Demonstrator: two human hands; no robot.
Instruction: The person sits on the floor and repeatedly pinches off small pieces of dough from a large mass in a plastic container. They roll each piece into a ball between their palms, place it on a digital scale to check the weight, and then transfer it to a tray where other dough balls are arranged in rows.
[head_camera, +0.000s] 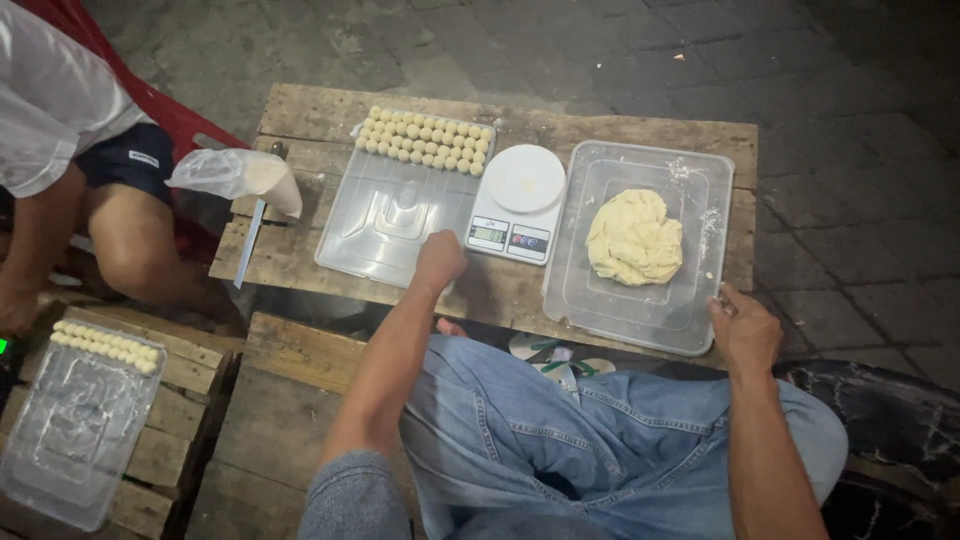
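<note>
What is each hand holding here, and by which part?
The right hand grips the clear tray with dough by its near right corner. The left hand is fisted by the scale; contents hidden.

Light: dim night scene, one cool source overhead, seemingly.
Glare: soft sheen on the clear lid (395, 215).
Shadows: pavement (850, 120) fades dark.
Focus: slightly soft, corners bent.

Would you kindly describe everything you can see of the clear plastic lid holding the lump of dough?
The clear plastic lid is a rounded rectangle, lying upturned like a shallow tray on the right end of the wooden pallet table, beside the white kitchen scale. A pale yellow dough lump sits in its far half, with flour dusting nearby. The right hand grips its near right corner.
</note>
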